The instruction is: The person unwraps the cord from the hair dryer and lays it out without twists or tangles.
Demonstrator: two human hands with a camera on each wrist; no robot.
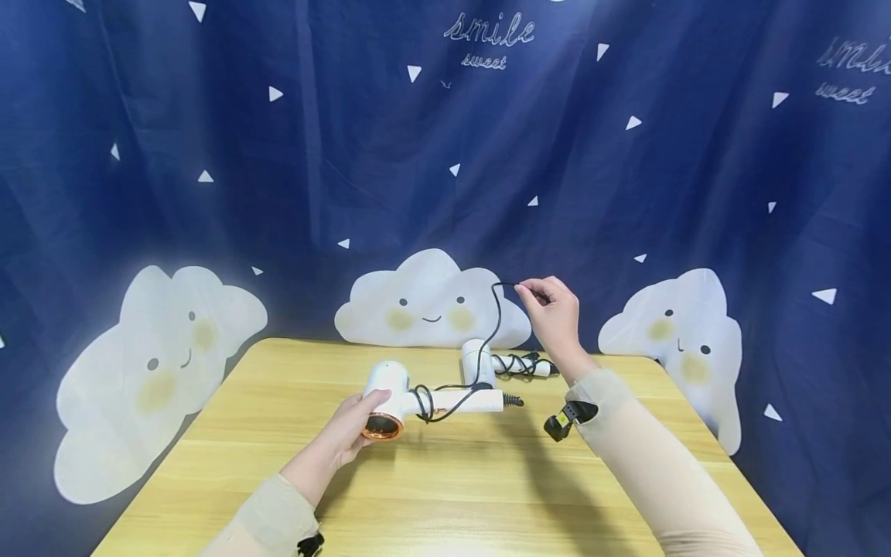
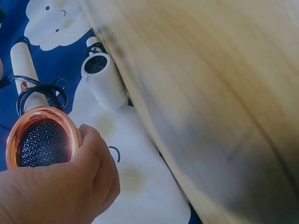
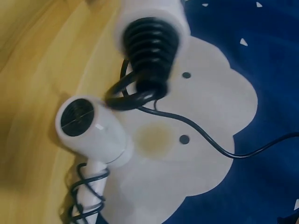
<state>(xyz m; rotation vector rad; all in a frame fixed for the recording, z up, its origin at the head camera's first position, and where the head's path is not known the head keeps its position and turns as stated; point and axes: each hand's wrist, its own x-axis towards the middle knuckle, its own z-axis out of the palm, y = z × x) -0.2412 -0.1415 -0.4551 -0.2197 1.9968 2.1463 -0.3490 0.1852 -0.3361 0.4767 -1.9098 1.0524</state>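
Note:
My left hand (image 1: 353, 424) grips the barrel of a white hair dryer (image 1: 387, 377) with a copper-coloured ring around its mesh front (image 2: 44, 142). The dryer is held over the table, its handle (image 1: 459, 401) pointing right. Black cord (image 1: 498, 313) loops around that handle near the barrel and rises to my right hand (image 1: 554, 313). Thumb and fingers of the right hand pinch the cord, higher up and to the right. The cord's far end is not visible. Behind it, a second white hair dryer (image 3: 100, 133) lies on the table, its own cord (image 3: 88, 193) wound around its handle.
The light wooden table (image 1: 237, 433) ends at a back edge close behind the second dryer. A dark blue curtain (image 1: 390, 186) with white clouds and triangles hangs behind the table and at both sides.

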